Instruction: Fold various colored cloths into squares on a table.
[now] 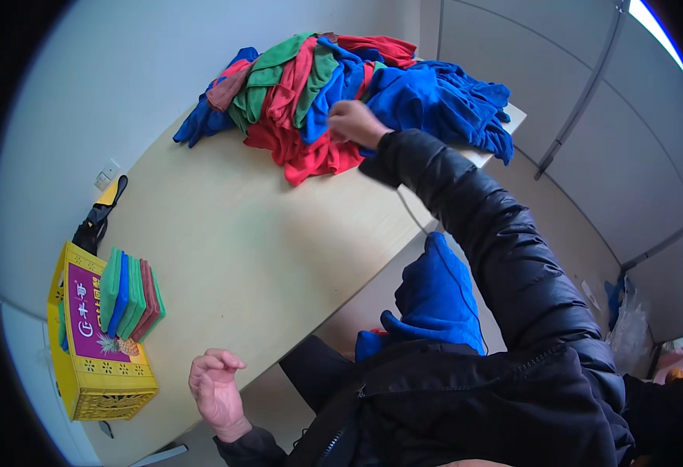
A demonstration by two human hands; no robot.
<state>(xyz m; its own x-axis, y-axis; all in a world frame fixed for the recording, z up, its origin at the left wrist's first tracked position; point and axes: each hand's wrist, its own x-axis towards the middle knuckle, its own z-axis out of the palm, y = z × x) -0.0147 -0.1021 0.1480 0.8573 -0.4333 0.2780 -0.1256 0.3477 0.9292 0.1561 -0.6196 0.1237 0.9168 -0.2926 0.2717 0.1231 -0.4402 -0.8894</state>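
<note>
A heap of cloths (279, 97) in blue, red and green lies along the far side of the table. My right hand (355, 123) is over the heap's front, beside blue and red cloth. Its fingers look curled inward; whether any fabric is pinched in them is hidden. My left hand (217, 389) hovers by the near table edge, palm up, fingers loosely bent and apart, holding nothing. At the left, folded cloths (130, 296) in green, blue and brownish red stand in a row against a yellow crate (116, 381). A blue cloth (435, 292) lies over my lap.
The pale wooden table (240, 233) stretches between my hands. A black strap with a yellow part (108, 202) lies behind the crate, near a wall socket (106, 174). A thin cable (454, 272) hangs from my right sleeve. Clear plastic bags (629, 327) are on the floor at right.
</note>
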